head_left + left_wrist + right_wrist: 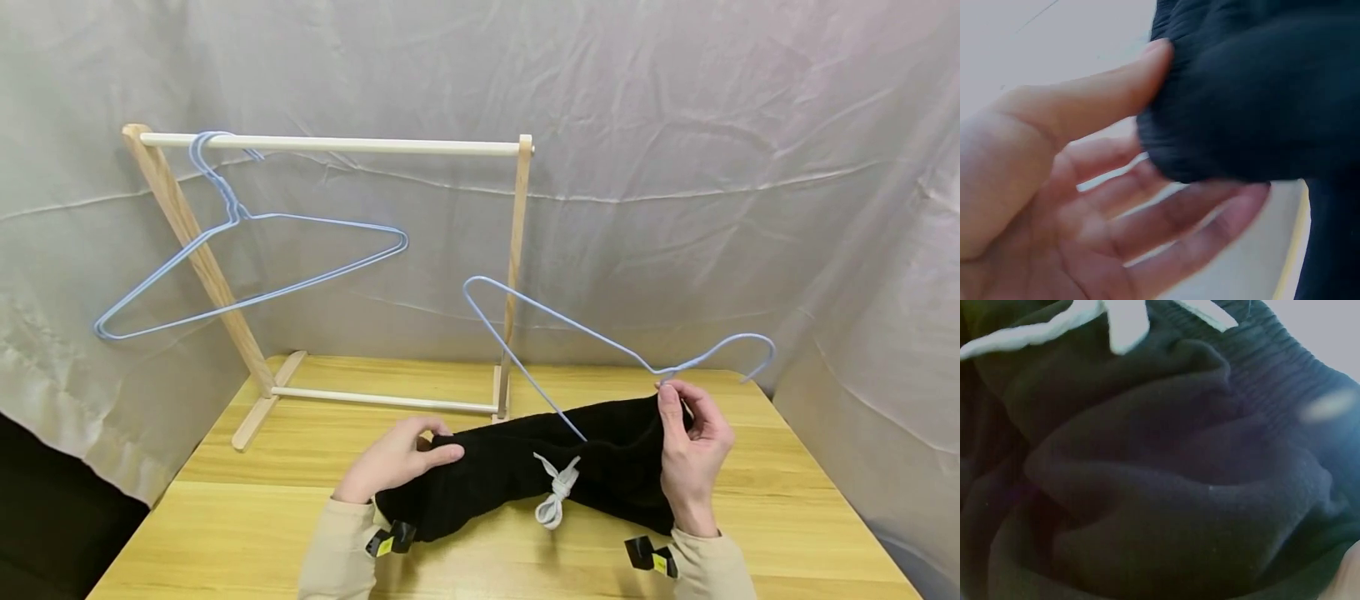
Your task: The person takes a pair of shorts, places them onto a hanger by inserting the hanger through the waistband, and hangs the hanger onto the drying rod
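Hands, two: our left hand (397, 458) pinches left end of black garment (495, 475); our right hand (693, 450) pinches right end; whether wire too, we cannot tell. Garment: between hands, above near counter (795, 500), long axis left-right. Blue hanger (592, 332): partly inside waistband, free corner far-left, hook right, nearer right hand.

A makeshift recording booth, by the look of it: the wood-grain tabletop (225, 521) is closed in at the back and sides by creased grey fabric (675, 167), a small wooden rack (337, 145) is stood there, and black devices (402, 537) are worn at the wrists. Whether lab or home lies beyond cannot be told.
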`<act>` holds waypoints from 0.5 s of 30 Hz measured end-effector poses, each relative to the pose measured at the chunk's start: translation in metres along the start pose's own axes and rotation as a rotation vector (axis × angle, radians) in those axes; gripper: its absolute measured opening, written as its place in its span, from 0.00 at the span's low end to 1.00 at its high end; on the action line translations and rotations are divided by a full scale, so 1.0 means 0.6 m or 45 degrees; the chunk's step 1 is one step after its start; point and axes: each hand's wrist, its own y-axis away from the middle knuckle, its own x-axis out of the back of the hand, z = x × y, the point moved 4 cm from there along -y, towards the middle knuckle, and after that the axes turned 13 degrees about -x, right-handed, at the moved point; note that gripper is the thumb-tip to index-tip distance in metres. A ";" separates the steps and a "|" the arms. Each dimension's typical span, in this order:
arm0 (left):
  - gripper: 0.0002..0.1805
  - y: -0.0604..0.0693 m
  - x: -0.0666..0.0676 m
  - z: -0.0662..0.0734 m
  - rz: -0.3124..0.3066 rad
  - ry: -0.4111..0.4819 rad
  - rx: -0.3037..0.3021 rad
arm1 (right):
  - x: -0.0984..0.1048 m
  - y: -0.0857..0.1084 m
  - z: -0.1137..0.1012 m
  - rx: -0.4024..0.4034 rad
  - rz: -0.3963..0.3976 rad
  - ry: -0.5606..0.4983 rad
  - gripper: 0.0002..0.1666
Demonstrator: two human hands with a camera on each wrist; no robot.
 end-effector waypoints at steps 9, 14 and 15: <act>0.06 -0.001 0.028 0.016 0.428 0.002 -0.178 | 0.007 -0.008 0.001 0.003 -0.099 -0.036 0.03; 0.05 0.002 0.039 0.026 0.576 -0.057 -0.299 | 0.007 -0.010 0.001 0.006 -0.177 -0.067 0.07; 0.05 0.002 0.041 0.027 0.601 -0.057 -0.320 | 0.007 -0.011 0.001 0.003 -0.192 -0.071 0.08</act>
